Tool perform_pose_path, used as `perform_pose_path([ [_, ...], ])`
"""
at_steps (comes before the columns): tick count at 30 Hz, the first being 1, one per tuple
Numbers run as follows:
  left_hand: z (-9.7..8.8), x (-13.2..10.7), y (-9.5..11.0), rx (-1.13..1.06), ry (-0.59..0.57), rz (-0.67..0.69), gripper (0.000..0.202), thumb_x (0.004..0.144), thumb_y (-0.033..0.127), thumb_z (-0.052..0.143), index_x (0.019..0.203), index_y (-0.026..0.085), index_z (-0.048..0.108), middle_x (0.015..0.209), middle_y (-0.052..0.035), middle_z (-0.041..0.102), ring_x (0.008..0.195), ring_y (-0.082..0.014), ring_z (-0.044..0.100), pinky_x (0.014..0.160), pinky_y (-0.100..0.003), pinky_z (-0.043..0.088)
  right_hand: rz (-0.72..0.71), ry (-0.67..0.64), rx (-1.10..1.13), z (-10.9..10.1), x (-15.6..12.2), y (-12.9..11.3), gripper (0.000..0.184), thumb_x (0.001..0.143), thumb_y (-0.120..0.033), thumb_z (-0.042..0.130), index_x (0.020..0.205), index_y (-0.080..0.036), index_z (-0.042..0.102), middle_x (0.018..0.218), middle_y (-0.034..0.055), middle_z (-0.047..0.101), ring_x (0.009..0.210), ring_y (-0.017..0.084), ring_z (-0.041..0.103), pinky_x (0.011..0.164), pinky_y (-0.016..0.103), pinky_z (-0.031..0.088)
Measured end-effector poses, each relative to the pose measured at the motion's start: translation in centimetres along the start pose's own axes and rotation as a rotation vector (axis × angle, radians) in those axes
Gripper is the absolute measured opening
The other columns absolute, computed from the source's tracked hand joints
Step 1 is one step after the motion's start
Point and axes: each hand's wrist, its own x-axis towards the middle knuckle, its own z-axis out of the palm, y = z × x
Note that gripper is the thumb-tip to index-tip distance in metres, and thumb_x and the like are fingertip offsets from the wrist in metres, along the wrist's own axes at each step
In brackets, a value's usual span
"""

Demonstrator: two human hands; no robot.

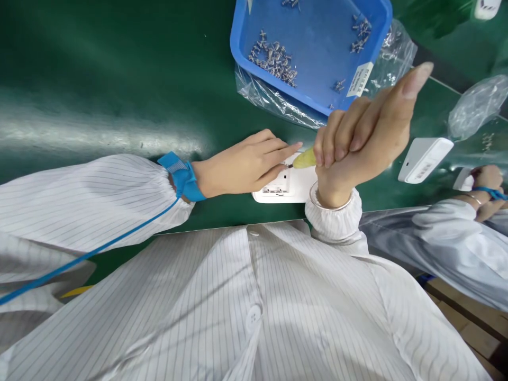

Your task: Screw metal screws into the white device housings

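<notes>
My left hand (246, 165), with a blue wrist strap (181, 175) and its cord, lies on a white plastic housing (283, 186) at the near edge of the green belt. Its fingers are stretched out and pressed on the housing's top. My right hand (363, 138) is raised over the housing with its fingers curled round a yellow-tipped screwdriver (304, 159). The tool's tip points at the housing beside my left fingertips. Most of the tool is hidden inside my fist.
A blue tray (317, 50) with several small metal screws sits on a clear plastic bag (270, 98) beyond my hands. Another white housing (424, 159) lies to the right. A co-worker's hand (487, 177) and striped sleeve (440, 243) are at the far right.
</notes>
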Motion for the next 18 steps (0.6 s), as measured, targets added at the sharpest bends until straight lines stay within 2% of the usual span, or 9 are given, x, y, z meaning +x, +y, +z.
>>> perform_pose_path([
  [2,0.0,0.0,0.0,-0.01,0.005,0.004,0.045,0.097,0.03,0.039,0.139,0.018,0.05,0.123,-0.0097,0.062,0.112,-0.0284,0.055,0.101,-0.049,0.043,0.024,-0.056,-0.061,0.2,0.1,-0.2,0.073,0.091,-0.069,-0.002,0.077,-0.028,0.056,0.048,-0.0037,0.02,0.034,0.014,0.03,0.035,0.032,0.033],
  [4,0.0,0.0,0.0,-0.028,0.014,-0.002,0.044,0.096,0.03,0.041,0.137,0.019,0.052,0.121,-0.0086,0.062,0.111,-0.0281,0.056,0.1,-0.049,0.044,0.026,0.006,-0.135,0.4,0.3,-0.3,0.071,0.092,-0.066,-0.003,0.083,-0.029,0.056,0.051,-0.0032,0.021,0.036,0.015,0.032,0.038,0.033,0.035],
  [8,0.1,0.0,-0.1,-0.035,0.021,-0.006,0.042,0.096,0.029,0.041,0.134,0.019,0.054,0.117,-0.0085,0.064,0.109,-0.0277,0.056,0.1,-0.049,0.044,-0.003,0.203,-0.126,0.9,0.4,-0.5,0.048,0.1,-0.053,0.01,0.072,-0.028,0.04,0.054,-0.0054,0.015,0.035,0.012,0.026,0.036,0.03,0.032],
  [11,0.0,0.0,0.0,-0.026,0.016,-0.001,0.041,0.097,0.029,0.039,0.132,0.018,0.056,0.117,-0.0091,0.064,0.108,-0.0276,0.056,0.099,-0.048,0.044,0.003,0.259,-0.117,1.4,0.6,-0.5,0.04,0.102,-0.045,0.014,0.068,-0.027,0.029,0.054,-0.0058,0.015,0.034,0.011,0.027,0.034,0.028,0.031],
  [13,0.0,-0.1,-0.1,-0.021,0.011,0.007,0.04,0.097,0.029,0.039,0.132,0.018,0.055,0.117,-0.0089,0.063,0.108,-0.0273,0.056,0.099,-0.048,0.044,-0.019,0.281,-0.095,1.7,0.7,-0.4,0.04,0.102,-0.045,0.013,0.067,-0.028,0.024,0.053,-0.0062,0.015,0.033,0.011,0.026,0.032,0.027,0.029],
  [16,0.1,-0.1,-0.2,-0.019,0.01,0.029,0.039,0.098,0.028,0.039,0.133,0.019,0.053,0.119,-0.0078,0.063,0.109,-0.0266,0.055,0.099,-0.048,0.044,-0.143,0.276,0.071,1.6,0.7,-0.2,0.046,0.101,-0.049,0.02,0.061,-0.028,0.019,0.046,-0.0078,0.014,0.029,0.009,0.02,0.028,0.025,0.025],
  [17,0.2,-0.1,-0.3,-0.018,0.017,0.04,0.039,0.098,0.027,0.039,0.134,0.019,0.053,0.119,-0.0078,0.063,0.11,-0.0263,0.055,0.1,-0.048,0.043,-0.176,0.239,0.111,1.3,0.4,0.0,0.048,0.101,-0.051,0.022,0.059,-0.028,0.017,0.044,-0.008,0.013,0.028,0.009,0.02,0.028,0.024,0.024],
  [18,0.2,-0.2,-0.4,-0.017,0.026,0.051,0.039,0.099,0.026,0.039,0.135,0.019,0.051,0.12,-0.0081,0.062,0.11,-0.0261,0.055,0.1,-0.047,0.043,-0.197,0.143,0.118,0.9,0.0,0.1,0.051,0.1,-0.054,0.02,0.057,-0.028,0.015,0.042,-0.0078,0.013,0.028,0.009,0.02,0.028,0.025,0.025],
])
